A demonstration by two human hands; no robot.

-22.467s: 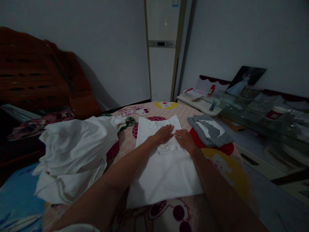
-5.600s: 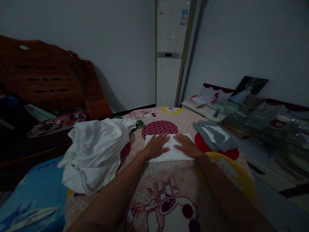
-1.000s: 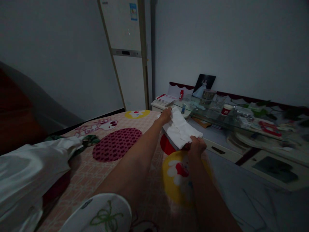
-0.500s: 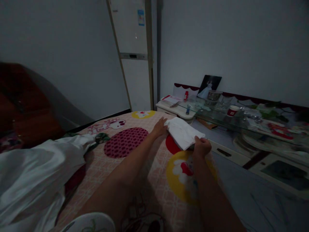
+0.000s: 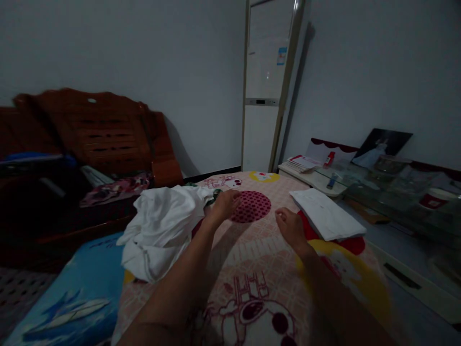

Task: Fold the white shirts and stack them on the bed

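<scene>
A folded white cloth (image 5: 327,214) lies flat at the right side of the patterned bedspread (image 5: 252,250). Just left of it is my right hand (image 5: 291,227), off the cloth, its fingers loosely curved and apart with nothing between them. My left hand (image 5: 226,204) hovers by the dark pink oval print, fingers slightly bent and holding nothing. A rumpled heap of white cloth (image 5: 162,221) lies to the left of my left hand, close to it but not gripped.
A carved wooden bench (image 5: 108,139) stands at the left, with a blue dolphin-print surface (image 5: 79,298) in front. A tall white cabinet unit (image 5: 264,129) is in the corner. The glass-topped stand (image 5: 345,180) at right carries papers, a cup and a photo.
Both hands have let go of the folded white cloth and moved left of it. The view has swung left, bringing the wooden bench and the whole white heap into sight.
</scene>
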